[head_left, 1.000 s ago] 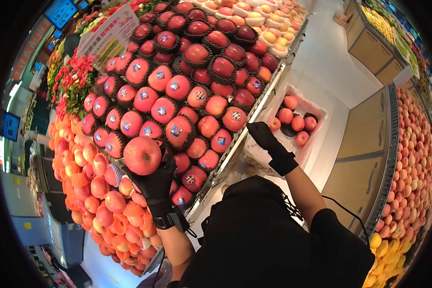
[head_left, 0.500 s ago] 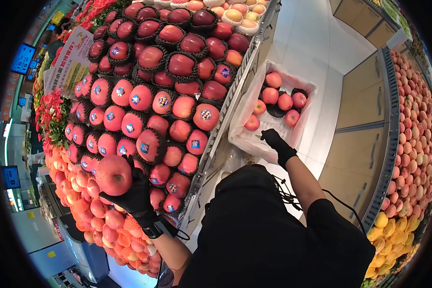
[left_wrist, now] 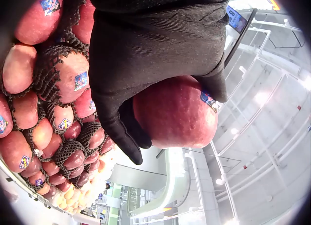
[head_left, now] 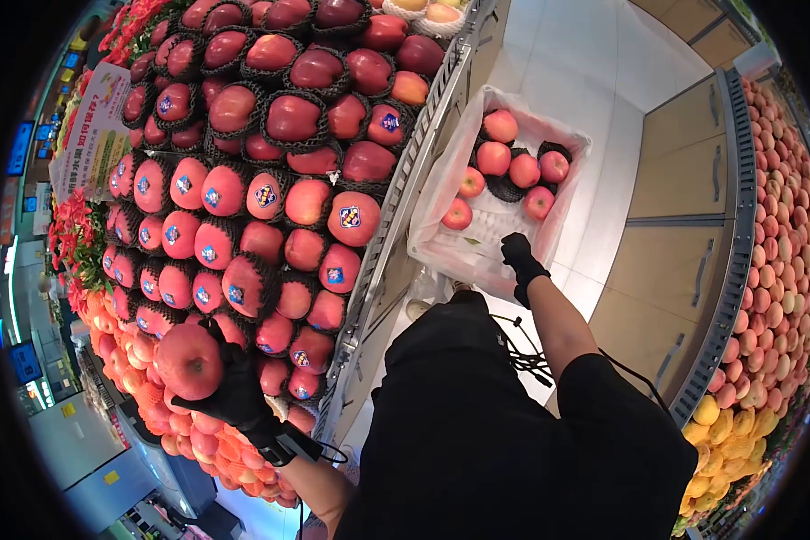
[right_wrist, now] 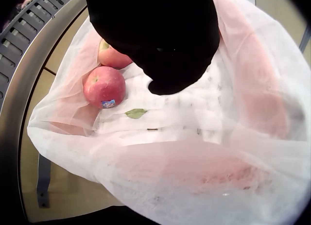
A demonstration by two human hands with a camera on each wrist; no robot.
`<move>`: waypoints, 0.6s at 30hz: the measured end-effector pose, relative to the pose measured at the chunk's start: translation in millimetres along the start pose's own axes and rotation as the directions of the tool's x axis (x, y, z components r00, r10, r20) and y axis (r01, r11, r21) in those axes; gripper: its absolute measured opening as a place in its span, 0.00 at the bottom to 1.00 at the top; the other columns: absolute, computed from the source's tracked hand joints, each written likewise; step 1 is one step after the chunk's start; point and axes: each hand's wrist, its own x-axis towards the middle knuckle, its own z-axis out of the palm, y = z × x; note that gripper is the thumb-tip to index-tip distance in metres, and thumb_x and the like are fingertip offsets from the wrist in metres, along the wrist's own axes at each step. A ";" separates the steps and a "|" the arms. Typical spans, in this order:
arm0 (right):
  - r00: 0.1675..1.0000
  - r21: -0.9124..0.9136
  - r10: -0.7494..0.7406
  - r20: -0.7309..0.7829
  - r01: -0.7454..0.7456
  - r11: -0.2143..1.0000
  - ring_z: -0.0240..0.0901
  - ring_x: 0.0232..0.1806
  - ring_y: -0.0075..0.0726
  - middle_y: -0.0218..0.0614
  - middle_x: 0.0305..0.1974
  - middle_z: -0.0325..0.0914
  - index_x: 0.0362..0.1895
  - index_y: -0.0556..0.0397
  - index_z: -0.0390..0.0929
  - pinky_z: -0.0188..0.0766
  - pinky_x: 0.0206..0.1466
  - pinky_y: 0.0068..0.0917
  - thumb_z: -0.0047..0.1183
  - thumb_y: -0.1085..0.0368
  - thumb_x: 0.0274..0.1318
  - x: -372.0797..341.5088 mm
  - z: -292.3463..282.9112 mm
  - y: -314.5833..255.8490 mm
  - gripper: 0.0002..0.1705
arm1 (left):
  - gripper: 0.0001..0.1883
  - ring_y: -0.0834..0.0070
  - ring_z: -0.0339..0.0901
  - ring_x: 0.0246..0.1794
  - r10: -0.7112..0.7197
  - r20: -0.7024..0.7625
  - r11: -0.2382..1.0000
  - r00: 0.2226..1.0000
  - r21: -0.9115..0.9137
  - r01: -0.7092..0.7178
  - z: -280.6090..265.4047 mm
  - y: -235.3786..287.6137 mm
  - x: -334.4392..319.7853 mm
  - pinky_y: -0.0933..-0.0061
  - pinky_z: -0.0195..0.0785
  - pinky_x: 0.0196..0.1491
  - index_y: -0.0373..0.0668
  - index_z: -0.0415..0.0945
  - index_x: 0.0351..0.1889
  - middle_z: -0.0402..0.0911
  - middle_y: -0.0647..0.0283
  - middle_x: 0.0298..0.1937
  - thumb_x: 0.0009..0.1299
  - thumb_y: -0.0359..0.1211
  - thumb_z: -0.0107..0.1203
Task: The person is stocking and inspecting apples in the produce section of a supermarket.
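My left hand [head_left: 229, 378], in a black glove, grips a large red apple [head_left: 190, 362] at the front of the apple display. Thumb and fingers wrap its sides in the left wrist view, where a blue sticker shows on the apple [left_wrist: 175, 113]. My right hand [head_left: 522, 263], also black-gloved, hangs over the near side of a crate [head_left: 436, 236] lined with thin white plastic. Its fingers are loosely bent, with nothing seen in them. Several red apples [head_left: 493, 158] lie in the crate, and a small green leaf [right_wrist: 136, 113] rests on its white bottom.
Stickered apples in black foam nets [head_left: 216, 243] cover the sloped display, with a metal rail [head_left: 396, 193] along its edge. Apples in orange nets [head_left: 234, 454] are piled below my left hand. To the right stand cabinets [head_left: 679, 175] under a bank of peach-coloured fruit [head_left: 769, 270].
The head view has shifted, and the crate appears farther left. My right hand has come from the crate's left edge to its near side. A leaf now shows on the crate's bottom. The left hand keeps its apple.
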 end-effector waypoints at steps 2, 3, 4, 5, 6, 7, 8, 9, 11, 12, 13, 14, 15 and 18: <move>0.956 -0.183 -0.294 -0.006 0.288 0.940 0.79 0.36 0.49 0.44 0.32 0.82 0.32 0.46 0.86 0.77 0.40 0.38 0.55 0.63 0.40 31.2 33.9 63.6 0.12 | 0.24 0.68 0.72 0.60 -0.115 0.100 0.848 0.988 -0.509 0.150 -10.8 8.8 2.4 0.60 0.62 0.63 0.46 0.68 0.62 0.77 0.64 0.57 0.68 0.41 0.54; 0.957 -0.217 -0.290 0.020 0.287 0.933 0.79 0.34 0.49 0.43 0.31 0.82 0.31 0.45 0.86 0.76 0.38 0.38 0.56 0.63 0.39 30.1 26.8 56.0 0.11 | 0.26 0.67 0.75 0.56 -0.052 -0.026 0.940 0.998 -0.340 0.040 -15.2 13.4 3.4 0.67 0.66 0.60 0.41 0.68 0.60 0.79 0.62 0.53 0.65 0.36 0.59; 0.957 -0.252 -0.285 0.046 0.287 0.924 0.79 0.32 0.49 0.42 0.30 0.82 0.30 0.45 0.86 0.76 0.36 0.38 0.57 0.63 0.38 24.9 11.3 35.7 0.10 | 0.26 0.68 0.76 0.54 -0.056 -0.034 0.935 0.998 -0.354 0.041 -16.2 16.9 4.1 0.67 0.66 0.60 0.39 0.68 0.60 0.79 0.62 0.52 0.64 0.35 0.60; 0.957 -0.286 -0.281 0.071 0.289 0.914 0.79 0.31 0.49 0.41 0.29 0.82 0.29 0.44 0.86 0.76 0.35 0.38 0.58 0.63 0.37 23.6 0.7 21.0 0.10 | 0.26 0.68 0.76 0.53 -0.061 -0.043 0.929 0.997 -0.367 0.041 -16.6 20.3 4.8 0.67 0.66 0.59 0.37 0.67 0.59 0.80 0.61 0.51 0.64 0.34 0.61; 0.934 -0.370 -0.295 0.204 0.352 0.860 0.79 0.30 0.48 0.40 0.28 0.82 0.28 0.44 0.86 0.76 0.34 0.38 0.58 0.62 0.38 29.3 -3.0 16.6 0.09 | 0.27 0.69 0.77 0.52 -0.066 -0.051 0.924 0.997 -0.380 0.042 -16.5 23.4 5.2 0.68 0.66 0.59 0.35 0.67 0.58 0.80 0.60 0.50 0.63 0.34 0.61; 0.894 -0.437 -0.291 0.341 0.425 0.793 0.79 0.29 0.47 0.39 0.26 0.81 0.27 0.44 0.86 0.76 0.34 0.39 0.59 0.61 0.38 39.1 -5.6 13.4 0.08 | 0.30 0.69 0.74 0.56 -0.314 0.084 0.672 0.946 -0.684 0.284 -15.4 27.2 4.3 0.67 0.63 0.62 0.35 0.66 0.60 0.78 0.60 0.53 0.62 0.35 0.62; 0.843 -0.490 -0.266 0.467 0.497 0.716 0.79 0.28 0.46 0.38 0.25 0.81 0.26 0.44 0.86 0.75 0.33 0.39 0.60 0.60 0.38 44.9 -9.6 11.6 0.07 | 0.33 0.70 0.72 0.59 -0.473 0.294 0.267 0.830 -0.850 0.453 -15.4 27.2 2.0 0.67 0.61 0.64 0.35 0.64 0.62 0.76 0.60 0.56 0.61 0.37 0.63; 0.840 -0.466 -0.323 0.435 0.517 0.718 0.79 0.27 0.45 0.37 0.24 0.81 0.24 0.44 0.85 0.75 0.32 0.39 0.60 0.59 0.39 48.1 -11.9 9.5 0.06 | 0.35 0.71 0.69 0.61 -0.494 0.388 0.106 0.778 -0.862 0.496 -11.1 20.3 -4.6 0.67 0.58 0.66 0.35 0.63 0.64 0.74 0.60 0.58 0.61 0.38 0.64; 0.827 -0.419 -0.430 0.363 0.556 0.718 0.78 0.26 0.43 0.35 0.21 0.80 0.20 0.45 0.84 0.74 0.30 0.39 0.60 0.57 0.39 52.3 -16.9 1.9 0.07 | 0.38 0.73 0.65 0.64 -0.497 0.422 0.080 0.758 -0.848 0.524 9.6 -5.4 -26.1 0.67 0.52 0.69 0.37 0.61 0.66 0.70 0.60 0.62 0.61 0.41 0.64; 0.858 -0.432 -0.361 0.366 0.500 0.751 0.78 0.25 0.42 0.35 0.20 0.80 0.19 0.45 0.83 0.74 0.30 0.39 0.60 0.57 0.40 54.7 -24.3 -9.1 0.09 | 0.35 0.73 0.68 0.60 -0.368 0.332 0.439 0.868 -0.761 0.477 3.4 -0.4 -22.6 0.69 0.56 0.65 0.37 0.63 0.64 0.72 0.60 0.59 0.62 0.40 0.63; 0.885 -0.447 -0.288 0.366 0.438 0.780 0.78 0.24 0.41 0.36 0.20 0.80 0.18 0.46 0.83 0.74 0.29 0.39 0.60 0.56 0.40 56.1 -35.8 -23.3 0.10 | 0.32 0.73 0.70 0.56 -0.220 0.226 0.784 0.949 -0.538 0.310 -2.7 4.6 -19.1 0.71 0.61 0.61 0.36 0.65 0.62 0.74 0.60 0.57 0.62 0.38 0.63; 0.906 -0.463 -0.213 0.365 0.375 0.803 0.78 0.23 0.40 0.36 0.19 0.79 0.16 0.47 0.82 0.74 0.29 0.39 0.60 0.55 0.41 57.3 -50.5 -37.1 0.11 | 0.29 0.73 0.73 0.52 -0.068 0.115 0.955 0.991 -0.281 0.099 -8.8 9.6 -15.6 0.72 0.65 0.57 0.36 0.68 0.60 0.76 0.60 0.54 0.63 0.37 0.63; 0.926 -0.354 -0.145 0.349 0.273 0.895 0.77 0.19 0.38 0.37 0.19 0.79 0.14 0.48 0.81 0.74 0.28 0.38 0.60 0.55 0.41 62.5 -62.7 -42.5 0.13 | 0.26 0.73 0.74 0.49 -0.082 0.158 0.908 0.984 -0.394 0.139 -14.7 3.8 -17.5 0.73 0.67 0.53 0.36 0.70 0.57 0.77 0.61 0.51 0.62 0.35 0.63; 0.980 -0.035 -0.055 0.191 0.063 0.997 0.77 0.19 0.43 0.43 0.20 0.79 0.19 0.53 0.81 0.74 0.29 0.41 0.58 0.54 0.46 83.4 -90.0 -30.9 0.16 | 0.16 0.71 0.77 0.40 -0.157 0.225 0.921 0.961 -0.318 0.225 40.9 -75.4 -55.7 0.72 0.73 0.42 0.35 0.75 0.45 0.79 0.61 0.41 0.60 0.28 0.63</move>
